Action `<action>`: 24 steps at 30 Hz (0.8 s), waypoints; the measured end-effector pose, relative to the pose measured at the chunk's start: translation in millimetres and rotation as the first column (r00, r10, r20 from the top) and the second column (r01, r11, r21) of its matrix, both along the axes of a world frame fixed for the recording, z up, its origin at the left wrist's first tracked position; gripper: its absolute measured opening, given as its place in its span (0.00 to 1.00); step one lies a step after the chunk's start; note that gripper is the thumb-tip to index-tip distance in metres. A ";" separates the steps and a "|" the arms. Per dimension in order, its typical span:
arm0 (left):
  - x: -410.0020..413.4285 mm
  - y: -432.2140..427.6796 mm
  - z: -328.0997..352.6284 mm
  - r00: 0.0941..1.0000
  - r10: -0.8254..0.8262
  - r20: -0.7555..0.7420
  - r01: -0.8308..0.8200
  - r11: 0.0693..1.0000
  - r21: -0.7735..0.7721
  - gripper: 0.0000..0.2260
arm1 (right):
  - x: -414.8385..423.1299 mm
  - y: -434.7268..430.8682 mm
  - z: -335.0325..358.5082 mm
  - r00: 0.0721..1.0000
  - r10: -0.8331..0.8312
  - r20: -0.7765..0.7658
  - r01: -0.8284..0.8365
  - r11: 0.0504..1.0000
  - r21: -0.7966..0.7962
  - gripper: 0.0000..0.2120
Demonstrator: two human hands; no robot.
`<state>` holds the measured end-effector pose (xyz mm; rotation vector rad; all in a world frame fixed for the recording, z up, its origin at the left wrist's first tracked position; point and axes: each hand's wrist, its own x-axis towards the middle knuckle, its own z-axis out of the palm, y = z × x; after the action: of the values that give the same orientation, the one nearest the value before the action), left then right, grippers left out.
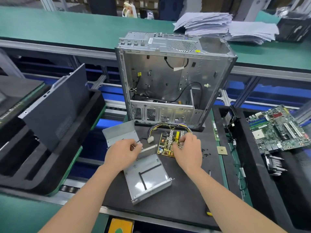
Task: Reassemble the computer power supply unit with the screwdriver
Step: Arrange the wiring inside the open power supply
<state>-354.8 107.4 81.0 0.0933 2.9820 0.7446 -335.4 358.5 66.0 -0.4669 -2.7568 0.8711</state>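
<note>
Where the view begins at the far left, a dark side panel [55, 105] leans in a black foam tray [30, 167]. Next comes the black-topped desk [185, 194], with a loose grey metal cover [120, 132] lying at its left rear.

The left hand [123, 153] has its fingers [137, 146] curled over the far wall of the power supply housing [148, 179] and grips it. This open grey metal shell lies on the desk just in front of the person, and its floor is bare.

Just right of the housing and touching its far corner sits the circuit board [166, 145], yellow and flat on the desk. A bundle of coloured wires [168, 126] arcs from the board's rear, with a white connector [150, 140] lying beside it.

The right hand [188, 150] holds the board from above, with the fingers bent down onto the components and the thumb at the near edge.

Behind both hands stands an open computer case [168, 81], empty except for a few cables.

Further right are small black screws [206, 152] and a square processor chip [222, 150]. The screwdriver [209, 213] lies untouched near the desk's front edge; only its yellow handle end and a thin piece of shaft show beside the right forearm.

At the far right, a green motherboard [277, 128] rests in another foam tray.
</note>
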 end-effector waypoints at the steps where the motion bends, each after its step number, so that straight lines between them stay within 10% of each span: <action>1: 1.3 -5.0 -2.0 1.000 0.027 0.004 -0.027 0.999 -0.045 0.17 | -0.1 -6.2 4.6 0.996 0.091 0.021 -0.089 0.994 -0.059 0.08; 4: 5.5 -15.5 -10.6 0.998 0.058 0.008 -0.057 0.996 -0.069 0.18 | 0.3 -26.4 20.4 0.856 0.450 0.255 -0.425 0.893 -0.149 0.09; 11: 7.3 -21.9 -24.1 1.000 0.007 -0.011 -0.006 0.994 0.113 0.21 | 15.9 -47.9 41.6 0.087 0.759 0.646 -0.778 0.456 -0.431 0.21; 24: 0.1 -24.0 -31.8 0.983 -0.096 -0.160 0.097 0.995 0.001 0.28 | 7.4 -3.0 57.5 0.073 0.581 0.811 -0.930 0.332 -0.155 0.23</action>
<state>-354.6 83.4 49.2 0.3098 3.0968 0.7744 -328.0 355.5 123.5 1.3187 -3.8359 0.0110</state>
